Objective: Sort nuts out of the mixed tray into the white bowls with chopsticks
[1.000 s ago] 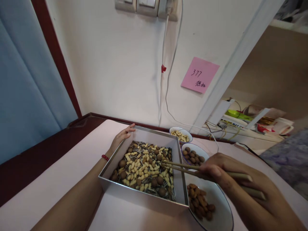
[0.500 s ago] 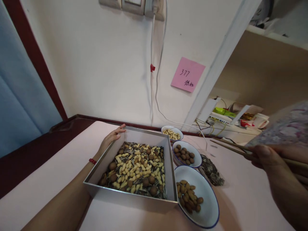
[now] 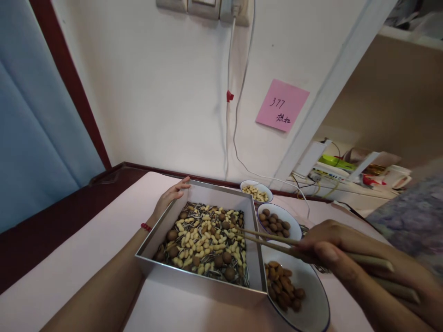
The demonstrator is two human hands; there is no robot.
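Chopsticks [image 3: 277, 238] are reaching into the box [image 3: 204, 283], with the right hand [image 3: 356, 246] clamping their shafts and their tips standing slightly apart at the mixed nuts and seeds [image 3: 197, 244]. The left hand [image 3: 169, 197] is touching the box's left rim; whether it is gripping, I cannot tell. Picking seems to be underway, probably calling next for closing the tips around one piece.

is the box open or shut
Open: no lid covers the box, so peanuts and striped seeds show inside, and the chopsticks in the right hand reach over its wall.
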